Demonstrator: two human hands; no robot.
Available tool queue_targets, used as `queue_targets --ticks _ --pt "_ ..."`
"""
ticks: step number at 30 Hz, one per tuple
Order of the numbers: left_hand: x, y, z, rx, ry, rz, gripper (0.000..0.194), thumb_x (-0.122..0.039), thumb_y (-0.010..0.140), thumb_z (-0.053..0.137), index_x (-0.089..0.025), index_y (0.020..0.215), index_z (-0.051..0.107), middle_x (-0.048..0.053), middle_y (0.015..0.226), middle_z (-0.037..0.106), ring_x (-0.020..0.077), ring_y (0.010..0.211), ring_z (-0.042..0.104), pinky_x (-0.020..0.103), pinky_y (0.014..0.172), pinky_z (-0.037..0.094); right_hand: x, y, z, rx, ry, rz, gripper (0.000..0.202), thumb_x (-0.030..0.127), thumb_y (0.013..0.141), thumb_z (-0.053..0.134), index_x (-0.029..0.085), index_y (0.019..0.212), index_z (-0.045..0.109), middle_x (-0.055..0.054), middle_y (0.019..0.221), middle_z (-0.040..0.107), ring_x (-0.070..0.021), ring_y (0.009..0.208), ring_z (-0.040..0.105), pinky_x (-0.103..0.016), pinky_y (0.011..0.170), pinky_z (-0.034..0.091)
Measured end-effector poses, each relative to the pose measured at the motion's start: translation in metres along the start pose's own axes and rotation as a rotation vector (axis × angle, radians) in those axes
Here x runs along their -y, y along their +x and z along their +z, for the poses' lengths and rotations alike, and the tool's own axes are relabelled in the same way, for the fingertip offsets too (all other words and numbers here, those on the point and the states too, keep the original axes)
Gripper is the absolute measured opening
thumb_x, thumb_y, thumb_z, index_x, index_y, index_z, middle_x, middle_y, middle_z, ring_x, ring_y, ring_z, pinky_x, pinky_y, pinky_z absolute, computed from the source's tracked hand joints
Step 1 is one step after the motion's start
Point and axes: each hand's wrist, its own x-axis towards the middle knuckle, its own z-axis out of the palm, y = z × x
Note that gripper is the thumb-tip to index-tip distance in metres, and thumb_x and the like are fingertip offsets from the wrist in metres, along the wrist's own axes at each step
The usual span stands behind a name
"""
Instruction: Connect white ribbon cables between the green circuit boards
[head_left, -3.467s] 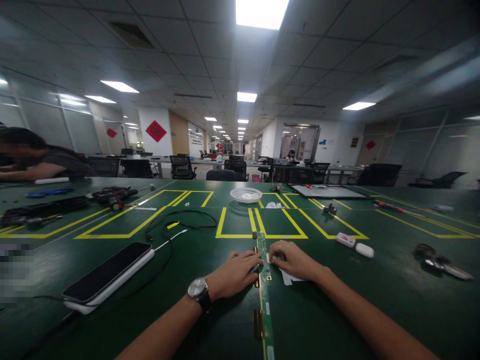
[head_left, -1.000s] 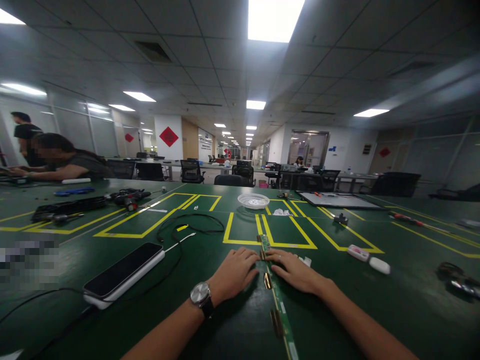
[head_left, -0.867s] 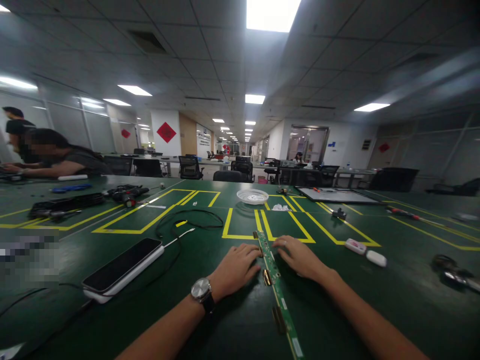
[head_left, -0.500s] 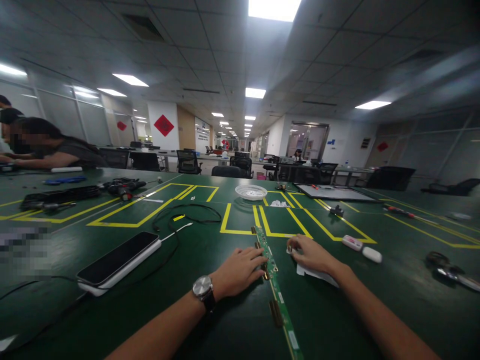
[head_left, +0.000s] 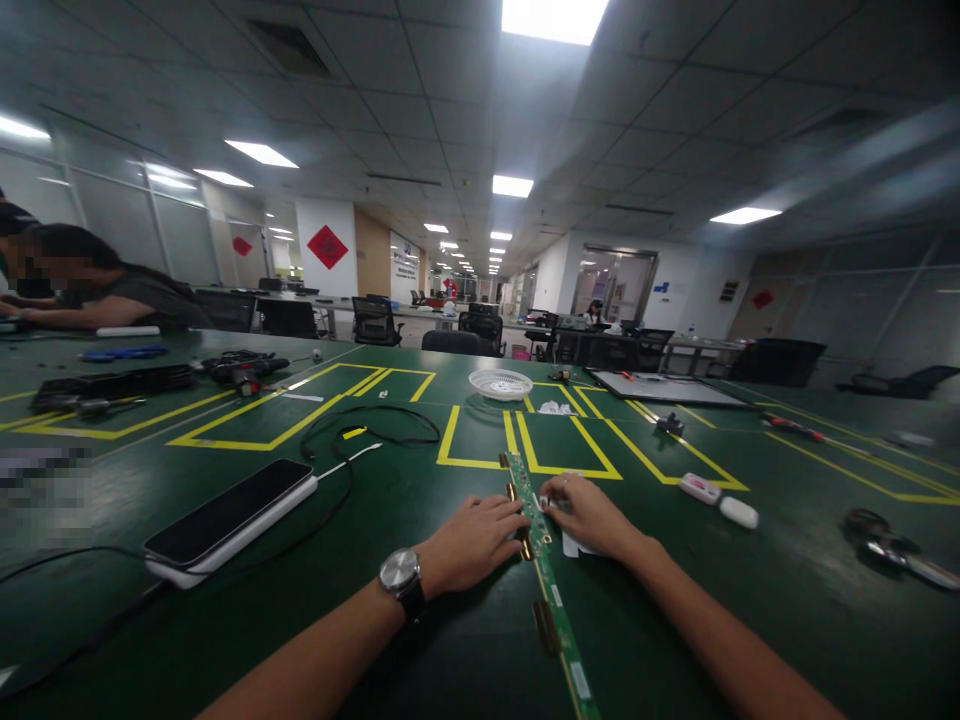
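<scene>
A long, narrow green circuit board (head_left: 551, 580) with brown flex tabs along its left edge lies lengthwise on the green table. My left hand (head_left: 472, 540), with a watch on its wrist, rests flat with fingers stretched over the board's left edge and tabs. At the board's right edge, my right hand (head_left: 585, 512) is closed in a pinch on a small white piece (head_left: 543, 503), mostly hidden by the fingers. Beneath that hand lies a flat white sheet (head_left: 574, 546), partly covered by the palm.
Left of me are a phone-like device (head_left: 232, 515) on a white base and a black cable (head_left: 352, 480). Ahead stand a white basket (head_left: 500, 384) and crumpled white paper (head_left: 558, 408). On the right lie a pink-white case (head_left: 700, 488) and a screwdriver (head_left: 795, 428). A person sits far left.
My right hand has moved left with the small white piece, from beside the board to its right edge. My left hand stays on the board. The view has shifted slightly.
</scene>
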Motion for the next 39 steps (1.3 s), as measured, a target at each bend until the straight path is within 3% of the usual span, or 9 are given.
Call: queue_targets --ticks 9,20,25,30,39 --pt "0.007 0.002 0.0 0.035 -0.044 -0.019 0.03 -0.033 0.101 0.045 -0.029 0.129 0.051 0.005 0.146 0.048 0.0251 0.134 0.042 0.044 0.101 0.036 -0.007 0.005 -0.011 0.086 0.099 -0.176 0.017 0.031 0.092 0.057 0.02 0.096 0.07 -0.003 0.089 0.07 -0.0186 0.084 0.061 -0.029 0.078 0.042" --pt "0.006 0.002 -0.002 0.032 -0.063 -0.019 0.029 -0.032 0.1 0.044 -0.03 0.128 0.051 0.005 0.144 0.049 0.0252 0.132 0.044 0.043 0.099 0.037 -0.009 0.004 -0.014 0.06 0.126 -0.092 0.019 0.032 0.088 0.06 0.022 0.099 0.073 -0.004 0.094 0.074 -0.0218 0.089 0.065 -0.032 0.083 0.047" --pt "0.007 0.004 -0.005 -0.084 -0.136 -0.066 0.03 -0.031 0.102 0.041 -0.028 0.129 0.052 0.004 0.144 0.05 0.0222 0.13 0.047 0.04 0.103 0.036 0.003 0.006 -0.013 0.003 0.173 -0.175 0.032 0.026 0.094 0.048 0.025 0.119 0.068 -0.005 0.12 0.07 -0.0222 0.114 0.061 -0.037 0.103 0.043" --pt "0.012 0.005 -0.006 -0.256 -0.138 -0.149 0.028 -0.03 0.102 0.04 -0.025 0.125 0.056 0.004 0.138 0.056 0.0193 0.129 0.048 0.037 0.106 0.035 0.014 0.012 -0.008 0.128 0.134 -0.321 0.038 0.023 0.097 0.04 0.027 0.126 0.065 -0.002 0.132 0.064 -0.0197 0.124 0.055 -0.038 0.111 0.037" --pt "0.01 0.002 -0.007 -0.22 -0.078 -0.097 0.028 -0.032 0.103 0.038 -0.024 0.119 0.06 0.004 0.128 0.061 0.0208 0.119 0.052 0.038 0.099 0.038 -0.037 0.004 -0.004 -0.001 -0.169 0.105 0.044 0.04 0.099 0.035 0.022 0.127 0.064 -0.008 0.133 0.062 -0.0273 0.124 0.052 -0.045 0.107 0.036"
